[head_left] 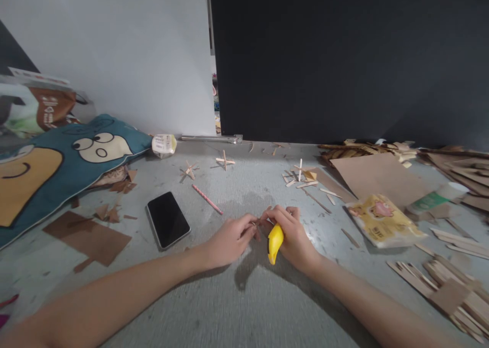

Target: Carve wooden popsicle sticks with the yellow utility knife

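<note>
A dark panel (344,57) and a pale panel (133,47) stand upright along the back of the grey table (248,312), a narrow gap between them. A teal cushion (57,185) fills the left side, and a brown sheet (376,177) lies at the right. Nearer the person are a bundle of wooden sticks (451,297) on the right and, left of the hands, a dark-screened phone (168,219). Beyond the hands lie a pink striped rod (207,199) and small stick crosses (224,161).

The right hand (292,236) curls around a yellow curved object (275,243), which sits in front of its palm at the middle of the table. The left hand (233,238) has its fingertips drawn narrowly together on a small brown piece (258,222), close against the right fingertips; the piece is mostly hidden.

A yellow printed pack (385,220) lies beside a tipped green-and-white cup (439,197); a small labelled tub (164,145) rests by the cushion's tip, the contents of all three unclear
</note>
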The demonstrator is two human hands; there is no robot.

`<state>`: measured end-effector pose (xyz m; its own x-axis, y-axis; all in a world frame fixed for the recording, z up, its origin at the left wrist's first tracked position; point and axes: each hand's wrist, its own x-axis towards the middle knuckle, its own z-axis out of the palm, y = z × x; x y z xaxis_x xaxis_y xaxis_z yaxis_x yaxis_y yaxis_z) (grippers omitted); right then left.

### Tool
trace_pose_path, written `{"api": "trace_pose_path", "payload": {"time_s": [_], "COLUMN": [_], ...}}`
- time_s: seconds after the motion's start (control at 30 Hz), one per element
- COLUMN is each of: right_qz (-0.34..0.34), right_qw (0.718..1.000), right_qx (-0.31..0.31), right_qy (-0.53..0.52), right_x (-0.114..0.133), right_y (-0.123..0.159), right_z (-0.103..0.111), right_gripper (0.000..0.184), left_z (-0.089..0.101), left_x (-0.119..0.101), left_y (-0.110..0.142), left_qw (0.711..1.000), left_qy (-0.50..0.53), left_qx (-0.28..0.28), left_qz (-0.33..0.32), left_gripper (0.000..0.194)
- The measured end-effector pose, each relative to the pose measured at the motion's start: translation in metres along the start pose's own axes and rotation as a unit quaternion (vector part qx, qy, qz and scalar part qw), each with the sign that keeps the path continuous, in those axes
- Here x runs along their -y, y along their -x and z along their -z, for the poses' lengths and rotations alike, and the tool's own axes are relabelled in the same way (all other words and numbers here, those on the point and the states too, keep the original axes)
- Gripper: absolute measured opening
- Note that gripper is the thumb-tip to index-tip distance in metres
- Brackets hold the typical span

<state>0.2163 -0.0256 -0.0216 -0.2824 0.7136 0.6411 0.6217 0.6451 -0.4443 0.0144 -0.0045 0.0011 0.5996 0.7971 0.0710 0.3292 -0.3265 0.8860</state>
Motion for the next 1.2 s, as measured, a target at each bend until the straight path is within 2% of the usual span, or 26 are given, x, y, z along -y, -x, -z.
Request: {"api": "trace_pose_path", "payload": {"time_s": [0.27, 0.43, 0.6, 0.8, 1.07, 1.2], "right_qz": [0.014, 0.051, 0.017, 0.004, 0.006, 0.01], "right_qw": [1.0, 0.997, 0.998, 0.997, 0.997, 0.998], "right_qx": [0.003, 0.016, -0.044, -0.067, -0.061, -0.056], "right_qy": [0.024, 0.049, 0.037, 0.04, 0.041, 0.04], "right_x": [0.001, 0.003, 0.0, -0.001, -0.001, -0.001], "right_y": [0.0, 0.001, 0.001, 0.001, 0.0, 0.001], "right_z": [-0.001, -0.003, -0.002, -0.004, -0.002, -0.002], "right_gripper": [0.008, 0.011, 0.011, 0.011, 0.014, 0.014], "left_z": [-0.001, -0.003, -0.004, -0.003, -0.003, -0.002], "left_x": [0.003, 0.011, 0.011, 0.009, 0.007, 0.008], "left_y": [-0.001, -0.005, -0.004, -0.005, -0.005, -0.004], "left_qw": [0.998, 0.993, 0.992, 0.987, 0.985, 0.988], "left_qy": [0.043, 0.113, 0.119, 0.154, 0.159, 0.146], "left_qx": [0.025, 0.011, 0.004, -0.007, -0.011, 0.0], "left_qz": [0.034, 0.036, 0.039, 0.047, 0.06, 0.045], "left_gripper": [0.028, 0.038, 0.041, 0.041, 0.039, 0.041]}}
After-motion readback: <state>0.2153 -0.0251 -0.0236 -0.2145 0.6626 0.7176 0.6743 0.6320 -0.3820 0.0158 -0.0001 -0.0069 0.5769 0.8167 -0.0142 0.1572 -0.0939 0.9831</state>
